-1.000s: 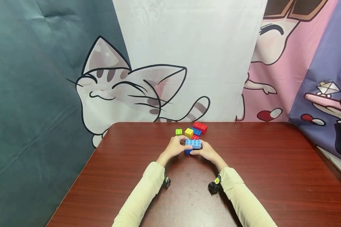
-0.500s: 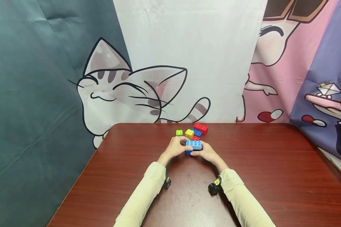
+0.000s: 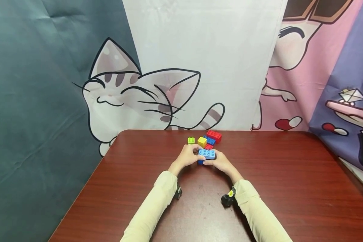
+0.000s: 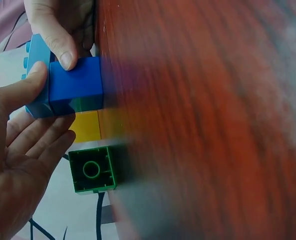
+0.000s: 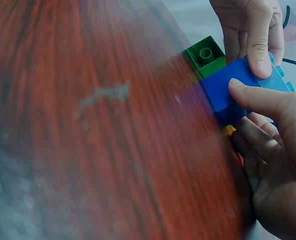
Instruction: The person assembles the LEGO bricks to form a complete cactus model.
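Both hands meet at a pair of stacked bricks near the table's far side. The light blue brick [image 3: 206, 153] with studs lies on top of the dark blue brick [image 4: 77, 82]. My left hand [image 3: 186, 156] grips the light blue one, its thumb on the near side and its other fingers behind. My right hand [image 3: 222, 162] holds the dark blue brick, thumb pressed to its near face. In both wrist views the two bricks touch along a straight seam. The fingers hide the far faces.
Behind the hands are a yellow brick [image 3: 202, 141], a small red brick [image 3: 209, 147], another blue brick [image 3: 210, 140] and a larger red brick [image 3: 214, 136]. Left of them stands a green brick [image 3: 191, 140]. Brown table [image 3: 278, 188] surrounds the hands; a printed curtain [image 3: 236, 67] hangs behind.
The light blue brick has come down slightly, and a little less of the dark blue brick shows beneath it in the head view. Both hands keep their grip and barely move.
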The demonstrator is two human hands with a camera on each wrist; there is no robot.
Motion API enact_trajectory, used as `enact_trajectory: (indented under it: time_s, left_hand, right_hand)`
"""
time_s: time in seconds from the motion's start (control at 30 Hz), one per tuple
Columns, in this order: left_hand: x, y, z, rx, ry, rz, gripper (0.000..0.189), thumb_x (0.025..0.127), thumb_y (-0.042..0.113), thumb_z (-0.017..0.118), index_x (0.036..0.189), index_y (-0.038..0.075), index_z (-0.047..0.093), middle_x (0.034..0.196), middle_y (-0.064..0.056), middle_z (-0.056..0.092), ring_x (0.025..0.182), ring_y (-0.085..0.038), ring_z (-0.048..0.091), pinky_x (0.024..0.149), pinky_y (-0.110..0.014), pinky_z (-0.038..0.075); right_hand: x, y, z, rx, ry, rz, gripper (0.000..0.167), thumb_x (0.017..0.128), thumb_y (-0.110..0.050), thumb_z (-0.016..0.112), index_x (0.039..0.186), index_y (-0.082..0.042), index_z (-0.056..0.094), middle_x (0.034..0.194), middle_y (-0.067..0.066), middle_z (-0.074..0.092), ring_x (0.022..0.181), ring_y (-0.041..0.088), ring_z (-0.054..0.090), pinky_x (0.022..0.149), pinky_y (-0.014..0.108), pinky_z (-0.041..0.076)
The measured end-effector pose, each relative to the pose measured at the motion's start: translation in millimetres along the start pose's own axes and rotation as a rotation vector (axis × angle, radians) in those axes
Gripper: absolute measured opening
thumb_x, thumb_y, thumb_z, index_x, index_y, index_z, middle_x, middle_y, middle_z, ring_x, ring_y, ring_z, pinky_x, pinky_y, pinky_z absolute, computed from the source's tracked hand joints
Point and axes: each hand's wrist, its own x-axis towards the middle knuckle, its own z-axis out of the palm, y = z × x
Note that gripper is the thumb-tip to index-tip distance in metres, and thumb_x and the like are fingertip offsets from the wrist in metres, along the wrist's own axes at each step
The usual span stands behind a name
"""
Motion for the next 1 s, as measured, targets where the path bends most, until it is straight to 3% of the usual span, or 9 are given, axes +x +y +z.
enact_trajectory:
  time_s: [0.2,0.4,0.73,0.83,1.0]
  left_hand:
    - [-1.1,-3.6,0.8,-0.059,0.017,0.006,0.035,0.079,0.022,0.082,0.107,0.004,0.071,0.100,-0.011,0.074,0.088,-0.018,0.068,0.084,-0.031,0.057]
    - [-4.9,-8.5,2.8,-0.138,0.012,-0.059,0.032,0.079,0.020,0.082,0.105,0.004,0.072,0.099,-0.011,0.074,0.087,-0.017,0.067,0.085,-0.031,0.057]
    - [-3.2,-9.6,4.7,-0.221,0.002,-0.080,0.032,0.079,0.015,0.081,0.106,-0.001,0.069,0.101,-0.016,0.073,0.089,-0.018,0.068,0.087,-0.032,0.057]
    - [-1.6,-8.6,5.2,-0.245,0.002,-0.080,0.033,0.080,0.013,0.080,0.106,-0.002,0.068,0.102,-0.017,0.072,0.088,-0.019,0.068,0.087,-0.031,0.057]
    - [0.3,-6.4,3.7,-0.233,-0.023,-0.078,0.034,0.081,0.015,0.079,0.108,-0.003,0.066,0.104,-0.018,0.071,0.091,-0.020,0.067,0.089,-0.032,0.057]
  right_hand:
    - [-1.1,0,1,0.003,0.008,-0.007,0.062,0.080,-0.021,0.079,0.130,0.005,0.052,0.121,0.020,0.064,0.103,0.026,0.059,0.096,0.041,0.049]
    - [-2.8,2,6,0.008,-0.005,-0.008,0.063,0.081,-0.024,0.079,0.131,0.004,0.052,0.122,0.020,0.064,0.104,0.025,0.059,0.097,0.039,0.049]
    - [-3.0,2,4,0.010,-0.002,-0.014,0.062,0.081,-0.023,0.079,0.130,0.005,0.052,0.117,0.020,0.065,0.090,0.020,0.056,0.071,0.023,0.046]
    - [-2.5,0,3,0.014,0.008,-0.009,0.063,0.080,-0.023,0.079,0.130,0.005,0.052,0.117,0.020,0.064,0.091,0.022,0.056,0.072,0.024,0.046]
    - [-1.2,-1,1,0.004,0.013,-0.002,0.062,0.081,-0.022,0.079,0.130,0.004,0.052,0.121,0.019,0.065,0.099,0.025,0.058,0.086,0.031,0.049]
